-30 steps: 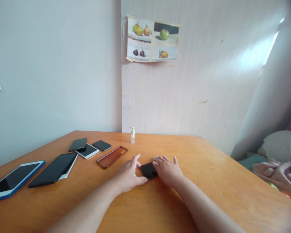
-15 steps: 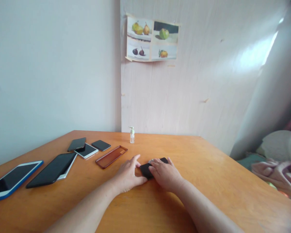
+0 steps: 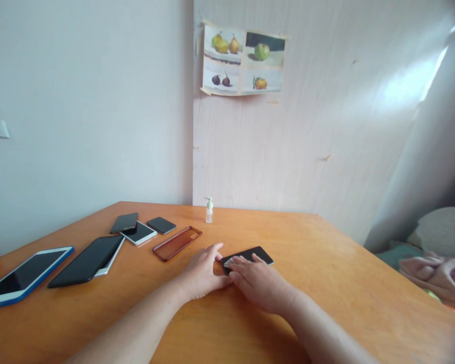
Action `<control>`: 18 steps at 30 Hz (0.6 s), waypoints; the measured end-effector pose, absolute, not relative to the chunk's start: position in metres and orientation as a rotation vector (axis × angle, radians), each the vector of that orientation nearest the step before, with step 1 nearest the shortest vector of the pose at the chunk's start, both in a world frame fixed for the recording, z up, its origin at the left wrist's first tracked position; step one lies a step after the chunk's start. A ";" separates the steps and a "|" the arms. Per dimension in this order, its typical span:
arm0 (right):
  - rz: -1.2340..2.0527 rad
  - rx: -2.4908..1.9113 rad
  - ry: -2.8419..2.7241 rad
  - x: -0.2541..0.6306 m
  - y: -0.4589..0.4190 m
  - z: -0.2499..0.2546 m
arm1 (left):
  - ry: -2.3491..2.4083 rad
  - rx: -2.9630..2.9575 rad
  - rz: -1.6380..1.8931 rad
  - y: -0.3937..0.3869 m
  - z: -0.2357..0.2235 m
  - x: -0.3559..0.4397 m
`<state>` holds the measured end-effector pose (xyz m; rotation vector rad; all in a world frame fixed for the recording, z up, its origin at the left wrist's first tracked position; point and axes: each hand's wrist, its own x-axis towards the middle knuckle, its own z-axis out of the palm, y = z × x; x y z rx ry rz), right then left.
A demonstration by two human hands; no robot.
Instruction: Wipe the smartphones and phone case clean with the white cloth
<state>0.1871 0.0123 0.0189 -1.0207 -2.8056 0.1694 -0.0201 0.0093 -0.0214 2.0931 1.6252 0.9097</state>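
A black smartphone (image 3: 250,255) lies flat on the wooden table in front of me, its screen up. My left hand (image 3: 202,273) braces the phone's left end, thumb at the near edge and fingers at the far side. Beneath the fingertips of my right hand (image 3: 260,283) is a small piece of white wipe (image 3: 227,262), pressed flat on the left part of the screen. The palm of that hand covers the near part of the phone. Just beyond my left hand lies a clear reddish-brown phone case (image 3: 177,243).
A small pump bottle (image 3: 209,212) stands toward the table's back edge. To the left are a small black phone (image 3: 161,225), a white phone (image 3: 139,233), a dark phone (image 3: 124,222), a black tablet (image 3: 85,260) over a white device, and a blue-cased tablet (image 3: 26,275).
My right hand has slid the wipe left and nearer along the phone screen, uncovering the phone's right end. The left hand stays at the phone's left end. The view has shifted slightly.
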 end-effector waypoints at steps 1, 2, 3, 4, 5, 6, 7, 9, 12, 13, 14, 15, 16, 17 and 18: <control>0.121 -1.116 -2.802 0.193 0.018 0.018 | 1.625 2.093 0.902 0.009 -0.020 -0.020; 0.077 -1.229 -2.784 0.200 0.025 0.018 | 1.628 2.092 0.894 0.008 -0.019 -0.020; 0.047 -1.350 -2.750 0.206 0.031 0.017 | 1.631 2.092 0.884 0.008 -0.018 -0.020; 0.033 -1.461 -2.706 0.211 0.036 0.017 | 1.633 2.093 0.875 0.007 -0.017 -0.019; 0.028 -1.541 -2.664 0.214 0.038 0.017 | 1.635 2.095 0.869 0.007 -0.016 -0.019; 0.034 -1.577 -2.636 0.215 0.037 0.018 | 1.634 2.098 0.865 0.006 -0.015 -0.019; 0.050 -1.567 -2.628 0.215 0.034 0.019 | 1.630 2.102 0.862 0.006 -0.015 -0.019; 0.111 -1.422 -2.675 0.208 0.021 0.024 | 1.621 2.110 0.862 0.006 -0.014 -0.018; 0.270 -1.113 -2.781 0.197 0.000 0.033 | 1.615 2.120 0.874 0.006 -0.013 -0.018; 0.313 -1.058 -2.796 0.195 -0.004 0.035 | 1.613 2.123 0.872 0.005 -0.012 -0.018; 0.336 -1.045 -2.799 0.195 -0.005 0.037 | 1.611 2.127 0.866 0.005 -0.012 -0.019; 0.331 -1.080 -2.788 0.197 -0.003 0.037 | 1.607 2.131 0.856 0.005 -0.011 -0.019; 0.300 -1.160 -2.766 0.201 0.002 0.037 | 1.603 2.133 0.847 0.005 -0.011 -0.019; 0.248 -1.276 -2.735 0.205 0.008 0.036 | 1.596 2.136 0.840 0.005 -0.010 -0.019; 0.188 -1.409 -2.701 0.210 0.014 0.034 | 1.588 2.137 0.837 0.006 -0.010 -0.020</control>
